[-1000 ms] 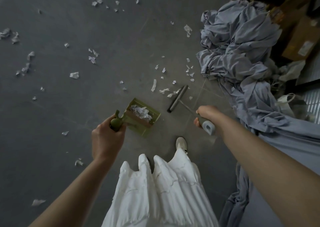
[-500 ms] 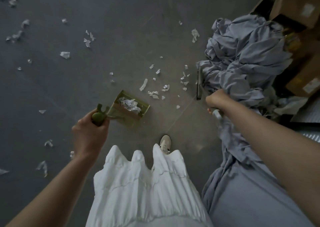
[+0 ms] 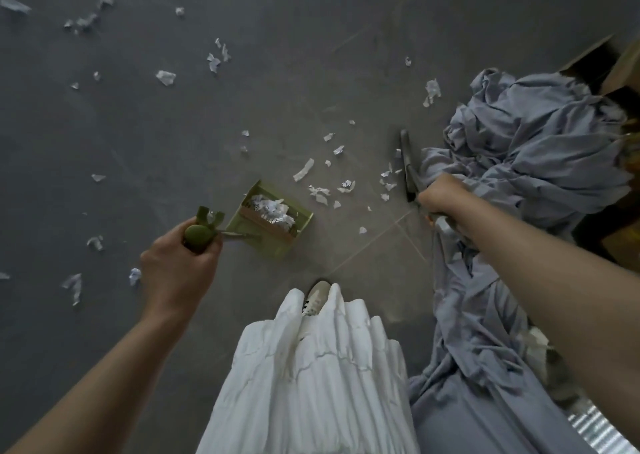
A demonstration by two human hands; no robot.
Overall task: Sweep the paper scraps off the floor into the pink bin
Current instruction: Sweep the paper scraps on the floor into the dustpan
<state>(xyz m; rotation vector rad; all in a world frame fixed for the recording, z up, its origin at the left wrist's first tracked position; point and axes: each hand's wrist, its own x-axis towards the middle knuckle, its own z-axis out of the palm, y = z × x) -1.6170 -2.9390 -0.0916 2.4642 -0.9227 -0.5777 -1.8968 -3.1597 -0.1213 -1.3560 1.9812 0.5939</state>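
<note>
**Dustpan and broom both gripped, scraps between**

I see the left hand (image 3: pixel 176 270) wrapped round the green dustpan (image 3: pixel 273 219) handle; the pan sits on the floor, paper inside. The right hand (image 3: pixel 441 193) grips the broom (image 3: pixel 408 166) beside the grey cloth (image 3: pixel 526 155). Loose scraps (image 3: pixel 320 190) lie between pan and broom. No bin in view.
</note>
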